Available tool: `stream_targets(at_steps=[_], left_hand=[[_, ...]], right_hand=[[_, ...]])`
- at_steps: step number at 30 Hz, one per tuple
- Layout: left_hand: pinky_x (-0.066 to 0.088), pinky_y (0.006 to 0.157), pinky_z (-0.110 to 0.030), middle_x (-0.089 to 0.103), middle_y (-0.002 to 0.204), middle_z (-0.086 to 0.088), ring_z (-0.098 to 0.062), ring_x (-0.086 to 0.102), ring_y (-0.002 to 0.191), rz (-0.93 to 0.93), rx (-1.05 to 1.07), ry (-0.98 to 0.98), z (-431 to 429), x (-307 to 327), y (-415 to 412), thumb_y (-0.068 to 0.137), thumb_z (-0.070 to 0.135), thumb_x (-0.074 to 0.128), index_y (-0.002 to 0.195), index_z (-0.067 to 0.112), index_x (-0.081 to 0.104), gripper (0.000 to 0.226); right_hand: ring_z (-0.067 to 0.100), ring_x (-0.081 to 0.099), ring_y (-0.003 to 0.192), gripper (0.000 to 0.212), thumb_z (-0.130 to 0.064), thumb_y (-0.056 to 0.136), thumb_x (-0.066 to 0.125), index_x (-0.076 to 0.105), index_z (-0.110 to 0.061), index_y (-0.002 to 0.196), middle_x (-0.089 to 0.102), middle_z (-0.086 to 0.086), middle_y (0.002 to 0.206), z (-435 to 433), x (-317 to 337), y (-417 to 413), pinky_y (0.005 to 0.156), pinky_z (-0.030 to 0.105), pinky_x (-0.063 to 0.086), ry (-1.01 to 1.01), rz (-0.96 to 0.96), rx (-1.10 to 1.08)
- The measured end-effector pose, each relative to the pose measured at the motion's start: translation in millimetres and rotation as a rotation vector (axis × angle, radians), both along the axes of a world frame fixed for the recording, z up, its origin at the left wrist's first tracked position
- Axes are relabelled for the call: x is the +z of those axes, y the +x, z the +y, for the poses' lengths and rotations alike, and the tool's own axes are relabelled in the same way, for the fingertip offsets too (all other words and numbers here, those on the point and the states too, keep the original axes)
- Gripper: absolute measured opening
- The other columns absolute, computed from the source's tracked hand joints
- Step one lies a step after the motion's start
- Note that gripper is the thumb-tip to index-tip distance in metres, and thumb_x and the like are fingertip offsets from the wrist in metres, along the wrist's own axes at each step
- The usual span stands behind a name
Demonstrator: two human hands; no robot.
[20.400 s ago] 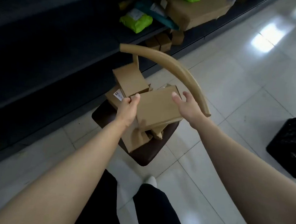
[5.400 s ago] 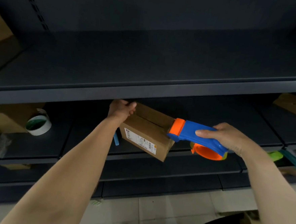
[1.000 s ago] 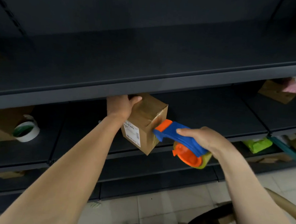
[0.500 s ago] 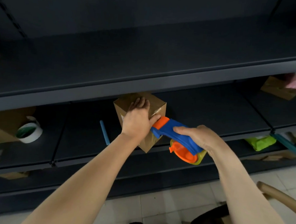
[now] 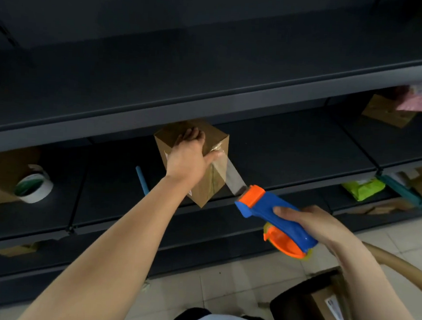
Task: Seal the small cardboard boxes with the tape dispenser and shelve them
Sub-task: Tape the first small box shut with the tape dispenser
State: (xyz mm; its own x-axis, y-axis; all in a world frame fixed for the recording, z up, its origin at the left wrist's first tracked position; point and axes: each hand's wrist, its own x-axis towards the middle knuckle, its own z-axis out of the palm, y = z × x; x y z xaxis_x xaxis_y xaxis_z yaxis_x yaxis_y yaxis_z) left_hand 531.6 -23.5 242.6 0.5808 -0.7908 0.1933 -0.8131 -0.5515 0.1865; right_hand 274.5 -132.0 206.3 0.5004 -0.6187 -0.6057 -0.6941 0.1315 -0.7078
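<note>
Your left grip [image 5: 186,158] pressed the cardboard box [image 5: 209,184] on the shelf [image 5: 305,151] edge; right grip [image 5: 322,225] held the tape dispenser [image 5: 271,209], clear tape [image 5: 233,179] stretched between them.

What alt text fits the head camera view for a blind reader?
A person's left hand presses on a small cardboard box at a dark shelf, while the right hand holds a blue-and-orange tape dispenser, clear tape stretched to the box.
</note>
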Motion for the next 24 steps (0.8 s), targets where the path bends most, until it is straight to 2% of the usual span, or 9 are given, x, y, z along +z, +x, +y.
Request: stream_targets(at_steps=[2,5,6,9,11,14,17,20,24], left_hand=[[0.032,0.109,-0.035,0.031,0.151,-0.009,-0.022,0.027,0.140,0.006,0.009,0.011,1.0,-0.1,-0.9,0.085,0.063,0.043,0.143,0.009,0.036,0.079],[0.034,0.107,-0.035,0.033,0.151,-0.010,-0.021,0.028,0.140,0.001,0.018,-0.011,3.2,1.6,-1.2,0.089,0.059,0.043,0.143,0.009,0.037,0.073],[0.034,0.107,-0.035,0.033,0.151,-0.010,-0.021,0.028,0.140,0.000,0.015,-0.018,3.5,2.3,-1.6,0.091,0.056,0.042,0.143,0.008,0.037,0.070],[0.033,0.107,-0.034,0.033,0.151,-0.010,-0.020,0.028,0.140,0.024,0.001,-0.039,6.2,6.6,-3.0,0.094,0.050,0.043,0.142,0.008,0.037,0.064],[0.038,0.103,-0.034,0.038,0.148,-0.011,-0.022,0.036,0.136,0.092,0.007,-0.097,11.6,11.2,-3.0,0.093,0.047,0.047,0.141,0.007,0.040,0.062],[0.045,0.085,-0.026,0.057,0.130,-0.010,-0.019,0.057,0.113,0.259,0.049,-0.248,21.0,21.5,-2.8,0.090,0.045,0.055,0.138,0.010,0.045,0.060],[0.041,0.080,-0.020,0.059,0.127,-0.006,-0.007,0.056,0.104,0.392,0.097,-0.299,29.6,28.9,4.0,0.088,0.048,0.058,0.136,0.013,0.048,0.061],[0.040,0.079,-0.020,0.060,0.125,-0.003,-0.004,0.055,0.101,0.485,0.154,-0.322,39.2,30.1,17.9,0.087,0.051,0.058,0.134,0.016,0.052,0.059],[0.044,0.079,-0.019,0.067,0.111,0.003,-0.006,0.061,0.094,0.649,0.212,-0.430,51.1,23.9,41.2,0.085,0.049,0.062,0.122,0.017,0.063,0.049]], right_hand=[[0.006,0.065,0.046,0.045,-0.062,0.064,0.076,0.072,-0.019,0.050,0.069,-0.003,0.054,3.5,-6.6,15.1,0.042,0.018,0.042,-0.021,0.028,-0.007],[0.010,0.070,0.062,0.042,-0.057,0.066,0.076,0.075,-0.017,0.075,0.074,-0.003,0.067,7.8,-12.8,41.9,0.065,0.030,0.053,-0.037,-0.013,0.017],[0.009,0.070,0.061,0.043,-0.058,0.067,0.075,0.074,-0.017,0.080,0.073,-0.005,0.066,8.6,-13.0,47.6,0.065,0.030,0.053,-0.042,-0.012,0.020],[0.001,0.065,0.051,0.036,-0.056,0.070,0.074,0.071,-0.022,0.081,0.068,-0.014,0.056,7.5,-7.0,57.1,0.050,0.020,0.044,-0.090,-0.013,0.034],[0.006,0.068,0.058,0.038,-0.052,0.068,0.077,0.071,-0.020,0.088,0.072,-0.010,0.065,7.2,0.3,59.7,0.055,0.024,0.047,-0.109,-0.029,0.038],[0.009,0.069,0.056,0.048,-0.051,0.066,0.078,0.069,-0.014,0.094,0.073,-0.005,0.066,7.8,15.5,61.5,0.061,0.028,0.052,-0.097,-0.051,0.044],[0.007,0.061,0.042,0.054,-0.059,0.066,0.075,0.063,-0.011,0.088,0.066,-0.006,0.051,8.9,36.2,65.8,0.045,0.021,0.039,-0.150,0.059,0.070],[0.005,0.057,0.035,0.052,-0.061,0.067,0.073,0.062,-0.012,0.081,0.062,-0.007,0.045,8.7,54.0,77.1,0.044,0.021,0.037,-0.203,0.110,0.135],[0.013,0.064,0.055,0.052,-0.061,0.066,0.074,0.061,-0.014,0.082,0.068,0.001,0.068,13.0,70.3,97.2,0.048,0.024,0.040,-0.260,0.114,0.174]])
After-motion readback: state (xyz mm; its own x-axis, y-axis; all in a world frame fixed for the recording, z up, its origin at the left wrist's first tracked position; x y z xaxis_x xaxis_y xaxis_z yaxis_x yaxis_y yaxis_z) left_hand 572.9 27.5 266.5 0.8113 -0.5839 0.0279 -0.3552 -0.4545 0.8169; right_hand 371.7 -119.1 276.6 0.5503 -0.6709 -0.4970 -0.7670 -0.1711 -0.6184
